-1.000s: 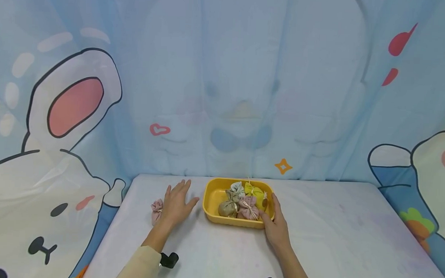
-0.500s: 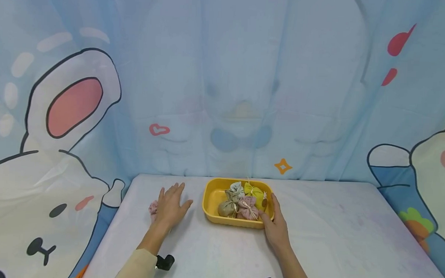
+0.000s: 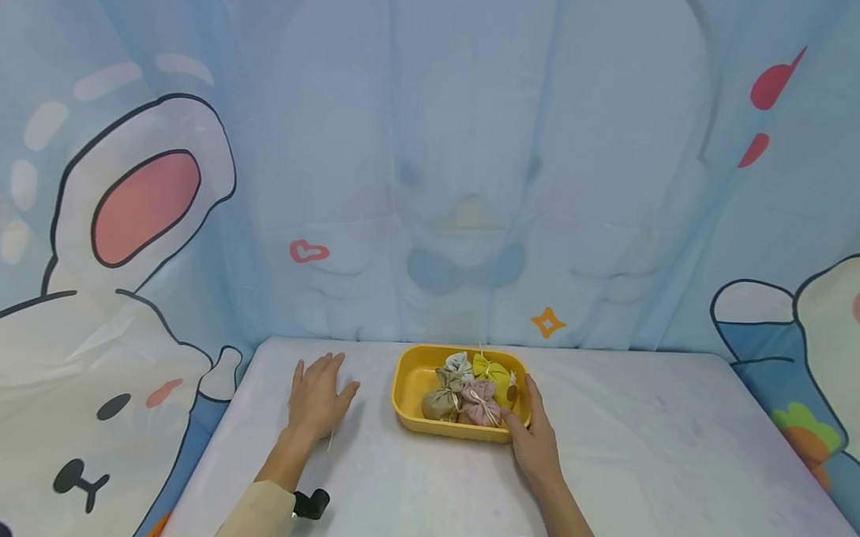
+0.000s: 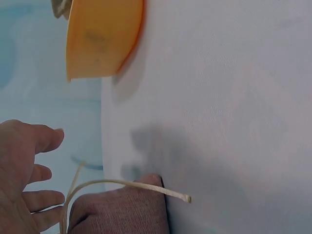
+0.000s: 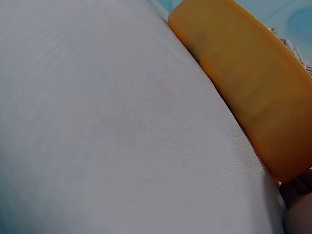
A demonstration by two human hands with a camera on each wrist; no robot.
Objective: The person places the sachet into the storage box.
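My left hand (image 3: 316,397) is held over the left side of the table, fingers spread and extended. Beside it in the left wrist view is a dusty-pink drawstring pouch (image 4: 122,214) with a pale cord (image 4: 109,182); the fingers are not curled round it. In the head view that pouch is hidden behind the hand, and only a bit of cord shows. My right hand (image 3: 534,442) grips the right end of a yellow tray (image 3: 413,426), thumb at the front corner. Inside are a green-grey pouch (image 3: 439,401), a pink pouch (image 3: 480,404), a yellow pouch (image 3: 496,371) and a pale-blue pouch (image 3: 458,363).
A white cloth covers the table (image 3: 651,450). Behind it hangs a light-blue printed curtain (image 3: 470,143), meeting the table's back edge. Black camera mounts (image 3: 312,504) sit at both wrists.
My left hand has shifted left, across the loose pink pouch, which has gone from sight in the head view. My right hand and the tray have stayed in place.
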